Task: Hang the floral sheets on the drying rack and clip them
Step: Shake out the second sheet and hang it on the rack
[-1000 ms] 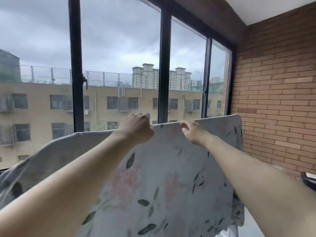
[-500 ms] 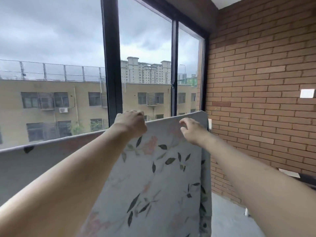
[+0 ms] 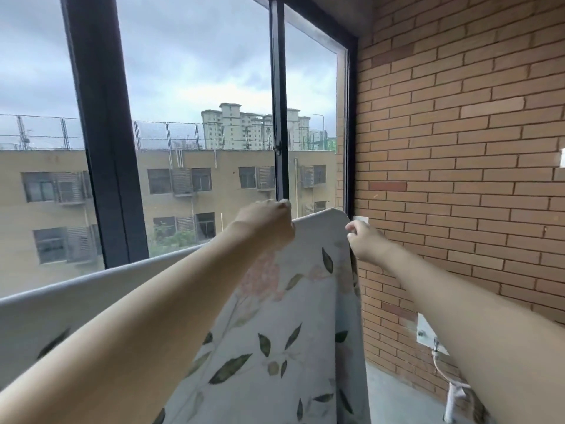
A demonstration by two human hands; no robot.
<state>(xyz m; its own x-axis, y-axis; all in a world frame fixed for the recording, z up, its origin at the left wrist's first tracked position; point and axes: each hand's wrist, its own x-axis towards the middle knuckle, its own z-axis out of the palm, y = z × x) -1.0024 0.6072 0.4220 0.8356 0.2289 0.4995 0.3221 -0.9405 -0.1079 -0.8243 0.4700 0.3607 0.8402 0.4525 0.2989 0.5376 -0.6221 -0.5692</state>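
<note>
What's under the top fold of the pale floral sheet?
Not visible. The pale floral sheet drapes over its support, hiding any rack bar. Left hand and right hand grip its top edge; no clips show.

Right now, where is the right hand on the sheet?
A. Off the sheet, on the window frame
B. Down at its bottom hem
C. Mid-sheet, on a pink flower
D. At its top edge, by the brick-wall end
D: the right hand pinches the sheet at its top corner, next to the brick wall, while the left hand grips the same top edge.
</note>
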